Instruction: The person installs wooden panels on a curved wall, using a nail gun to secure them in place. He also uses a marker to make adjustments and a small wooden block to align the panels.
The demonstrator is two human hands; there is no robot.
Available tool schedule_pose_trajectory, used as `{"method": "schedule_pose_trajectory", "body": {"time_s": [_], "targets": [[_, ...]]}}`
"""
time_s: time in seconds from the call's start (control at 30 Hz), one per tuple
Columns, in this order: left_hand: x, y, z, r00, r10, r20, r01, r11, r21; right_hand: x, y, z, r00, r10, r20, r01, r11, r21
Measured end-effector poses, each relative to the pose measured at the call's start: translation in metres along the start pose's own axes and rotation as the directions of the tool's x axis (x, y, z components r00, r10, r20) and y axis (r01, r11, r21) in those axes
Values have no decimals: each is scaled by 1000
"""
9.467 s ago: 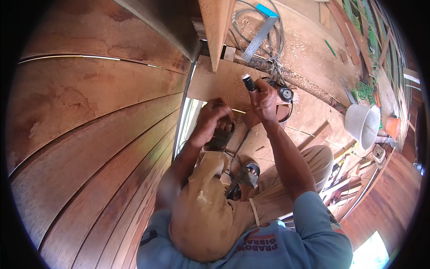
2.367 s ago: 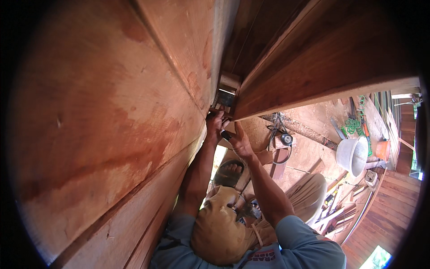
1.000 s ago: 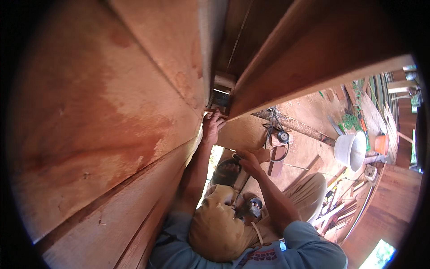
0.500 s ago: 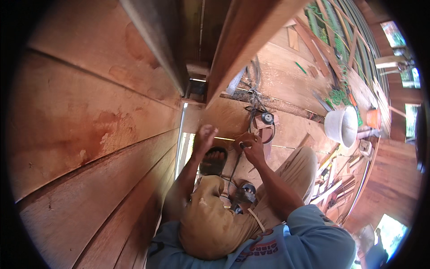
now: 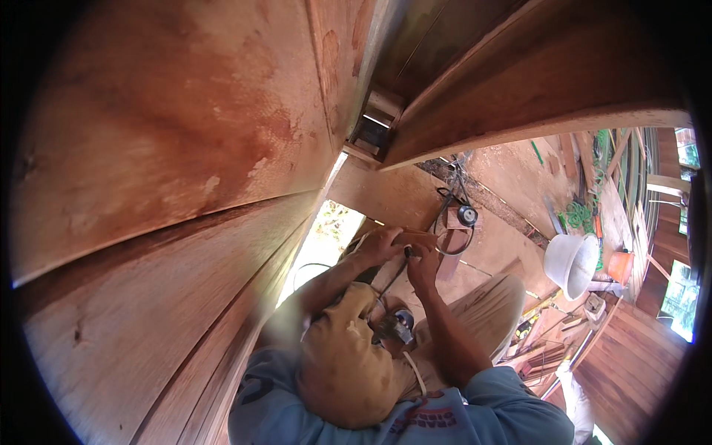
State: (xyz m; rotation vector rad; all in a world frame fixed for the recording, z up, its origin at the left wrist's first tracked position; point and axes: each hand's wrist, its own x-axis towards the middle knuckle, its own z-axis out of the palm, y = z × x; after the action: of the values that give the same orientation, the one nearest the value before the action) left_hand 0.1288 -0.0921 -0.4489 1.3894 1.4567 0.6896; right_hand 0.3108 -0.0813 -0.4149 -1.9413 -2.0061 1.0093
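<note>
Person crouched, both hands close together over the plank floor (image 5: 397, 194). Left hand (image 5: 382, 245): fingers bent at the near end of a small brown wood piece (image 5: 417, 238); whether it grips or only presses, cannot tell. Right hand (image 5: 423, 265): fingers closed round a short dark cylinder (image 5: 409, 252), just below that piece, which spans the space between the hands. Just right of the right hand, a reddish wood block (image 5: 449, 256); beyond it, a round-capped black device (image 5: 466, 216) with a black cable (image 5: 440, 199). Farther right of the right hand: white tub (image 5: 561, 267), then orange bucket (image 5: 620, 267); green cord (image 5: 578, 215) beyond the tub. Left of the left hand, a bright gap (image 5: 326, 231), then a board wall (image 5: 193, 245).
</note>
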Motion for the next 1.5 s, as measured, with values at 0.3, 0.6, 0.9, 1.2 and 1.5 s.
{"method": "schedule_pose_trajectory", "body": {"time_s": [0.3,0.6,0.9,1.2,1.5], "targets": [[3,5,-5,992,-2,-123,-15,991,-133,30,-20,-26,992,-126,10,119,959,258],[-6,2,-64,891,-374,-256,56,651,-757,51,-124,-8,850,-524,-55,524,830,189],[25,-9,-85,904,-328,-274,-142,374,-916,75,-136,2,787,-603,-132,598,691,406],[75,-20,-104,846,-494,-201,-77,260,-962,26,-42,-12,961,-139,238,53,941,335],[72,-23,-115,900,-395,-187,-30,372,-928,3,-7,-4,936,-81,342,-63,918,392]]}}
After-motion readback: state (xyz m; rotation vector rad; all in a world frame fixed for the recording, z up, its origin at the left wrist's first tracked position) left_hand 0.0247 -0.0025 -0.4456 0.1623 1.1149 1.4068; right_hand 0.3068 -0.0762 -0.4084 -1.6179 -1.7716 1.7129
